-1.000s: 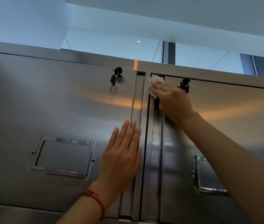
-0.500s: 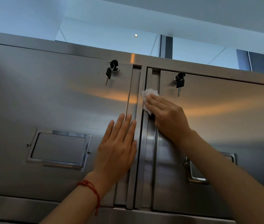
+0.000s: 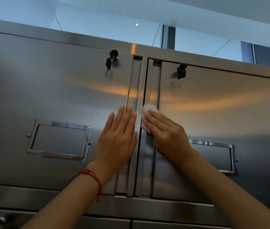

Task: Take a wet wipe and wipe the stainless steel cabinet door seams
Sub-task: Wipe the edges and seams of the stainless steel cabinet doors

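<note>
Two stainless steel cabinet doors meet at a vertical seam [image 3: 145, 83] above me. My right hand [image 3: 165, 134] presses a white wet wipe [image 3: 146, 113] flat against the seam about halfway down the doors, fingers straight over it. Most of the wipe is hidden under the fingers. My left hand [image 3: 118, 139] lies flat with straight fingers on the left door [image 3: 56, 90], right beside the seam's raised edge strip. A red string bracelet circles the left wrist.
Keys hang in the left door's lock [image 3: 112, 60] and the right door's lock [image 3: 181, 72]. Each door has a recessed label frame, left [image 3: 59, 139] and right [image 3: 213, 156]. More cabinet fronts lie below [image 3: 147, 223]. Ceiling shows above the cabinet top.
My right hand has slid the wipe down the seam from the top of the doors to mid height. The left hand stays flat on the left door.
</note>
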